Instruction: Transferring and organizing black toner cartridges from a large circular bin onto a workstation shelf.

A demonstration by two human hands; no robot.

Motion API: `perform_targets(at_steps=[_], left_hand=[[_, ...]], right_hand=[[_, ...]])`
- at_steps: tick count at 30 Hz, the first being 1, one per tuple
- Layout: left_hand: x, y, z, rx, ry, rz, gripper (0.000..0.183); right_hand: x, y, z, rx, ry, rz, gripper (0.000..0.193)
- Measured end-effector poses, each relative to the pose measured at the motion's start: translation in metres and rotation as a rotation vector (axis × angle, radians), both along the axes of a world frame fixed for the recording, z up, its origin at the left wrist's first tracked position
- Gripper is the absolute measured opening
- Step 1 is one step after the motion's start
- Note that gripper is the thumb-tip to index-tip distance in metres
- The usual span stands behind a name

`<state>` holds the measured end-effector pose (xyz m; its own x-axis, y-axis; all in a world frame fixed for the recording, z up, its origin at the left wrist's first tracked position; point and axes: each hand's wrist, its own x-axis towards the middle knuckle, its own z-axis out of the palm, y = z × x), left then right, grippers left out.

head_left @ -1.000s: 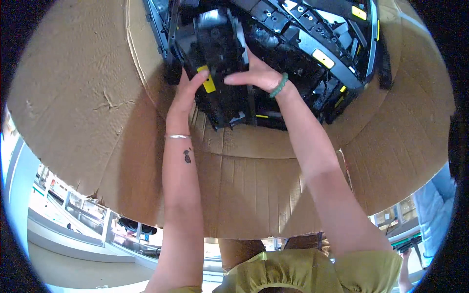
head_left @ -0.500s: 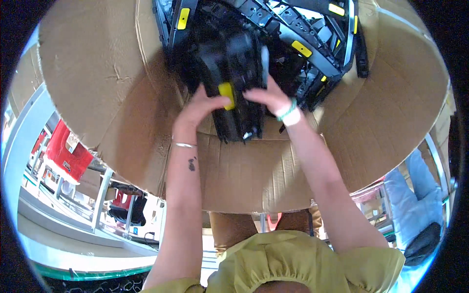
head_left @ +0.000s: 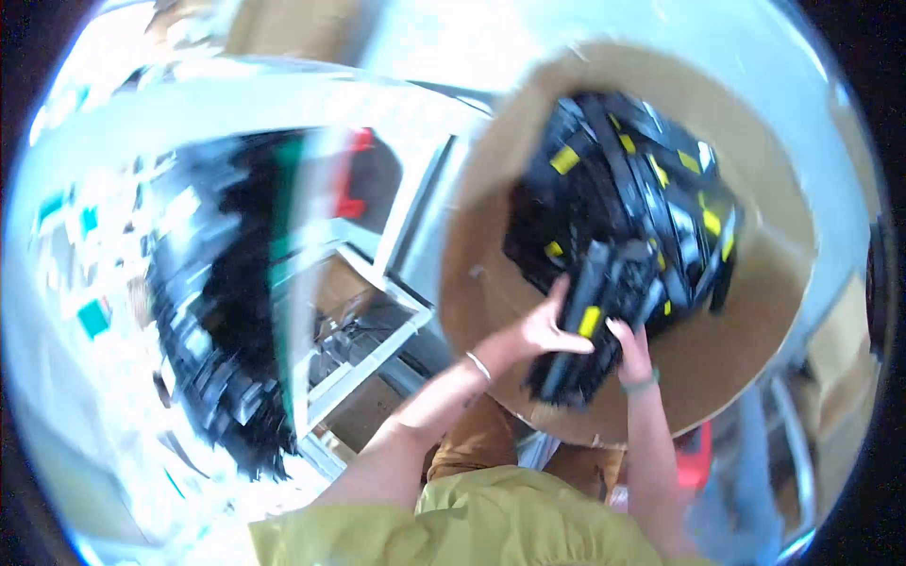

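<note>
Both my hands grip a bundle of long black plastic parts (head_left: pixel 564 374) that bears a yellow label, over the near side of a large cardboard box (head_left: pixel 472 292). My left hand (head_left: pixel 545 330) is closed on its left side, thumb across the top near the label. On the other side, my right hand (head_left: pixel 632 351) is closed round the bundle, its thumb on top. Beyond it, inside the box, lies a heap of similar black parts (head_left: pixel 604 179) with yellow labels. Undersides of the bundle and several fingertips are hidden, and motion blurs the view.
To the left stands a white-framed workbench (head_left: pixel 363 363) with a green strip (head_left: pixel 285 208) along its edge. A blurred pile of black parts (head_left: pixel 222 283) lies on it. Red objects show beside the bench (head_left: pixel 354 179) and right of my right forearm (head_left: pixel 696 459).
My view has swung left, bringing the workbench into sight and the box to the right. Both hands stay with the bundle, which now sits nearer the box's near rim.
</note>
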<state>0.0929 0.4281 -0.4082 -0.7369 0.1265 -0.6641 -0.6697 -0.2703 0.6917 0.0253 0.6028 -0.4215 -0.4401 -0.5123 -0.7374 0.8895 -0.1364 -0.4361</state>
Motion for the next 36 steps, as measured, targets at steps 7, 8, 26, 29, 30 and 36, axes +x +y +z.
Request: perform_targets(at_steps=[7, 8, 26, 29, 30, 36], left_hand=[[0.067, 0.031, 0.177, 0.088, 0.065, 0.119, 0.106], [0.083, 0.041, 0.187, 0.060, 0.071, 0.167, 0.103], [0.033, -0.257, 0.398, 0.111, 0.218, 0.906, 0.062], [0.039, -0.281, 0.377, -0.152, -0.070, 0.834, 0.076], [0.042, -0.287, 0.370, -0.199, -0.100, 0.821, 0.059], [0.046, -0.303, 0.389, -0.900, -0.138, 0.657, 0.088]], right_hand=[[0.024, 0.025, 0.181, -0.161, 0.078, 0.359, 0.062], [0.032, 0.027, 0.194, -0.202, 0.095, 0.413, 0.068], [-0.084, -0.411, 0.398, -0.302, 0.636, 1.261, 0.060], [-0.078, -0.436, 0.369, -0.252, 0.736, 1.212, 0.059], [-0.079, -0.441, 0.362, -0.172, 0.878, 1.143, 0.061], [-0.088, -0.450, 0.352, 0.130, 1.240, 1.213, 0.082]])
